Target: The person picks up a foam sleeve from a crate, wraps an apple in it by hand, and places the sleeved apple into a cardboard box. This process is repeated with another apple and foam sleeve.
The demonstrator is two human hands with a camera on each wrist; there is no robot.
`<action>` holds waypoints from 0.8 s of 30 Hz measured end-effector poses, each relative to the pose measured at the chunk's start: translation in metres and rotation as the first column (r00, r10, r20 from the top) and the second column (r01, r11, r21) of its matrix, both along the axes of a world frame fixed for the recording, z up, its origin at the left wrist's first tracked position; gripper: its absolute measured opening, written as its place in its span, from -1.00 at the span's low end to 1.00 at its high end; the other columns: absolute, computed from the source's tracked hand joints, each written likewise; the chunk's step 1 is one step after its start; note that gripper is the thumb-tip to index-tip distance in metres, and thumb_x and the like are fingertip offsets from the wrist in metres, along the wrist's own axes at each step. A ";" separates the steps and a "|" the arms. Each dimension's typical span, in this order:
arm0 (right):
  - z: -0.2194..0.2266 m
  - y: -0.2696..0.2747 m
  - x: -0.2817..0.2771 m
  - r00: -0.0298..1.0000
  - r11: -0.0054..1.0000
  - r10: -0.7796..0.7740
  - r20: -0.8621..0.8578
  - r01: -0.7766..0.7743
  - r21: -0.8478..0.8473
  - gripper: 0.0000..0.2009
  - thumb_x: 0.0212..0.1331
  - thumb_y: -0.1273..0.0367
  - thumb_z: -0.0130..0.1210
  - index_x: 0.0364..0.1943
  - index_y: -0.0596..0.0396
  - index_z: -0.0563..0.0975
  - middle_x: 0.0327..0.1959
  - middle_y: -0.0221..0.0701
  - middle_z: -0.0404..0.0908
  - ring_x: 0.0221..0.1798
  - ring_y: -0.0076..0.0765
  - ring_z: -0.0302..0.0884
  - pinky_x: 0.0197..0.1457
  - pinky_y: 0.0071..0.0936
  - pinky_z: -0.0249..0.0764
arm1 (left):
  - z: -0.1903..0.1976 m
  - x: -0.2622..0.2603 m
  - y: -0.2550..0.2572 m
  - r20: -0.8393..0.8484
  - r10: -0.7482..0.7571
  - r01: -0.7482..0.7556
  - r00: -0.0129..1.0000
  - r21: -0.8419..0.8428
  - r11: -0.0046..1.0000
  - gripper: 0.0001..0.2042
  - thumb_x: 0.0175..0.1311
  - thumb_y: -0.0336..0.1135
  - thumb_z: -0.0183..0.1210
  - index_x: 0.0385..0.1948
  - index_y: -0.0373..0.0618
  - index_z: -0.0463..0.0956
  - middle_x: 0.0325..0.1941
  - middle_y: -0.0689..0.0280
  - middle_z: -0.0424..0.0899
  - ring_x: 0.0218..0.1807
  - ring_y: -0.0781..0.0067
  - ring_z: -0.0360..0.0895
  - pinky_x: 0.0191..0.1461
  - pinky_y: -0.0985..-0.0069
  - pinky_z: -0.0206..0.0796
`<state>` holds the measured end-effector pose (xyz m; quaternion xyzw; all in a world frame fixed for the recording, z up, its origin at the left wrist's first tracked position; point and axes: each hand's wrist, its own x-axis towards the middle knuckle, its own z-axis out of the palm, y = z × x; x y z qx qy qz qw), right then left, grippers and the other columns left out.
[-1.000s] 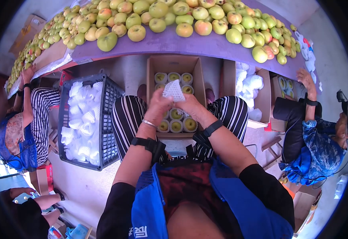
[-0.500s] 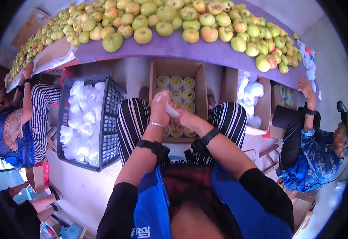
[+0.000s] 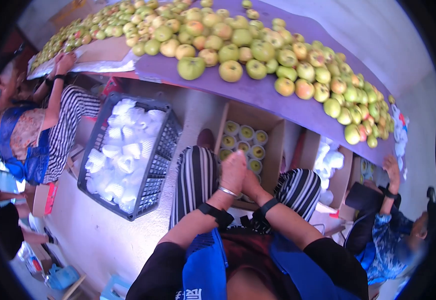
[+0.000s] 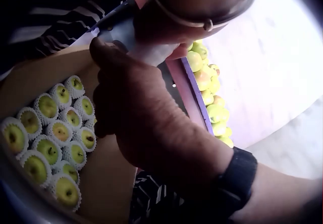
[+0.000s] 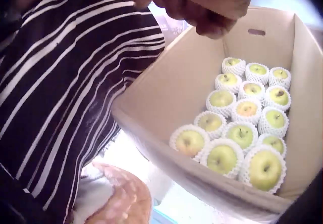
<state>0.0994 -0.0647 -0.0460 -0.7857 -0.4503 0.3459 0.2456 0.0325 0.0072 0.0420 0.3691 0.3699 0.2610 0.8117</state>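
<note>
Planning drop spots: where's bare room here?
Free: purple tabletop between its front edge and the heaped greenish apples; pale floor between the slatted black plastic crate and the person's black left sleeve. Crowded: that heap; the crate, full of white foam nets; the brown cardboard box, with rows of netted green apples.

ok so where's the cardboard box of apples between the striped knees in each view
Head: the cardboard box is just right of centre.
Left wrist: the cardboard box takes up the lower left.
Right wrist: the cardboard box fills much of the right side.
Shared landmark: the apples in white nets inside it, visible in all three.
</note>
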 end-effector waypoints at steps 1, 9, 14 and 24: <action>-0.009 0.001 0.000 0.999 0.999 0.032 -0.004 -0.032 0.007 -0.66 -0.11 0.12 0.04 -0.32 0.05 0.48 -0.29 -0.12 0.53 -0.21 0.00 0.47 -0.24 -0.21 0.38 | 0.000 0.002 -0.006 0.009 0.009 -0.010 1.000 0.090 0.996 -0.74 0.23 -0.26 -0.10 -0.68 -0.05 0.30 -0.72 0.53 0.23 -0.64 0.74 0.15 -0.59 0.69 0.05; -0.023 0.007 0.001 0.956 0.917 -0.015 -0.292 0.129 0.377 -0.84 -0.06 0.31 0.00 -0.59 0.11 0.40 -0.62 -0.37 0.41 -0.54 -0.33 0.36 -0.46 -0.41 0.29 | 0.006 -0.008 -0.012 0.064 -0.201 0.135 0.977 0.540 0.831 -0.62 0.22 -0.25 -0.07 -0.78 -0.23 0.16 -0.74 0.47 0.15 -0.63 0.70 0.04 -0.60 0.61 -0.03; -0.021 0.013 0.008 0.981 0.991 0.086 -0.176 -0.065 0.119 -0.86 -0.06 0.33 0.01 -0.56 0.11 0.41 -0.57 -0.35 0.42 -0.51 -0.32 0.36 -0.45 -0.41 0.29 | 0.005 -0.008 -0.016 0.059 -0.219 0.145 0.974 0.581 0.801 -0.63 0.20 -0.25 -0.07 -0.79 -0.19 0.14 -0.76 0.46 0.12 -0.65 0.65 0.04 -0.60 0.56 -0.02; 0.018 0.009 -0.007 0.964 0.929 -0.205 -0.172 0.247 0.275 -0.76 -0.09 0.24 0.07 -0.36 0.07 0.50 -0.25 -0.14 0.52 -0.16 -0.05 0.46 -0.17 -0.25 0.36 | 0.006 -0.009 0.016 0.403 -0.065 -0.042 0.913 0.252 0.967 -0.75 0.25 -0.14 -0.18 -0.46 -0.08 0.37 -0.43 0.34 0.45 -0.36 0.57 0.36 -0.28 0.66 0.17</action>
